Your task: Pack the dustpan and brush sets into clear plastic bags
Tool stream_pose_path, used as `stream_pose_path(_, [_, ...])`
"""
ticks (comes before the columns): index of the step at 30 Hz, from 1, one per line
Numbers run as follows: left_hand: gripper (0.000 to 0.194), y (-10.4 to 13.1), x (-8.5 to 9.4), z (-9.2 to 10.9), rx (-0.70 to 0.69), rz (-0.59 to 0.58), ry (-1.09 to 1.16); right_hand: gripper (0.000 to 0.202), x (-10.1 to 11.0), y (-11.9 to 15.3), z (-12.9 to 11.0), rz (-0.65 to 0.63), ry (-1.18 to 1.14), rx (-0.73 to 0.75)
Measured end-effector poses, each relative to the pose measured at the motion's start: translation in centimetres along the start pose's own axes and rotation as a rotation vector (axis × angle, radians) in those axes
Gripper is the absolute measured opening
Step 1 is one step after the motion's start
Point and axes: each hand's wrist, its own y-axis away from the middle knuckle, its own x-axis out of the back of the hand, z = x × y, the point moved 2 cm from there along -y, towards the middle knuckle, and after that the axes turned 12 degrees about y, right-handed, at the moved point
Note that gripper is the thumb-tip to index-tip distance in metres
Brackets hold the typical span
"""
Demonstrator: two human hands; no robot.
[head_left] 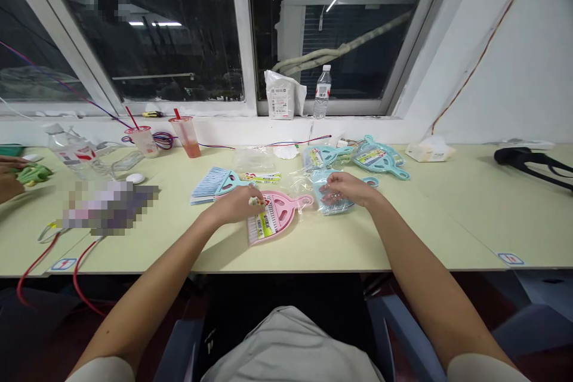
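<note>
My left hand (240,204) is closed, its fingertips pinching a printed label card at the left edge of a pink dustpan (283,210). The dustpan lies flat, its handle pointing right, with a white-bristled brush and a yellow-green label (265,222) on it. Farther right, the bent fingers of my right hand (351,188) grip a clear plastic bag (332,208) around a light blue dustpan set; part of it is hidden under the hand. A blue brush (213,184) with pale bristles lies behind my left hand, near a loose label strip (264,177).
More blue dustpan sets (378,158) lie at the back right. Two drink cups (185,136) with red straws stand at the back left. A tissue pack (430,149) and black straps (532,161) are on the right. Another person's hand (9,179) touches green cloth at far left.
</note>
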Motion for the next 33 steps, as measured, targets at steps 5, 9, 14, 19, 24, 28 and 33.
stream_pose_path(5, [0.026, 0.6, 0.8, -2.3, 0.274, 0.056, -0.067, 0.049, -0.6, -0.9, 0.7, 0.1, -0.077, -0.062])
stream_pose_path(9, [0.029, 0.8, -0.9, -3.4, 0.445, -0.057, 0.167, 0.065, -1.3, -0.9, 0.7, 0.16, -0.126, -0.09])
stream_pose_path(14, [0.019, -0.1, -2.9, -3.8, 0.558, 0.012, 0.532, 0.078, -2.1, -0.6, 0.2, 0.117, -0.177, -0.09])
stream_pose_path(19, [0.015, -0.4, -3.5, -4.1, 0.577, 0.087, 0.652, 0.08, -2.7, -0.1, -0.4, 0.086, -0.16, -0.094])
stream_pose_path(24, [0.014, -0.4, -3.5, -4.0, 0.604, 0.15, 0.807, 0.081, -3.5, 0.0, -0.4, 0.04, -0.122, -0.125])
stream_pose_path(28, [0.018, -0.4, -3.4, -4.3, 0.599, 0.153, 0.857, 0.08, -4.2, -0.2, -0.2, 0.022, -0.111, -0.111])
stream_pose_path(33, [0.028, 0.1, -3.3, -4.7, 0.561, 0.15, 0.914, 0.073, -4.6, -0.4, -0.2, 0.082, -0.169, -0.019])
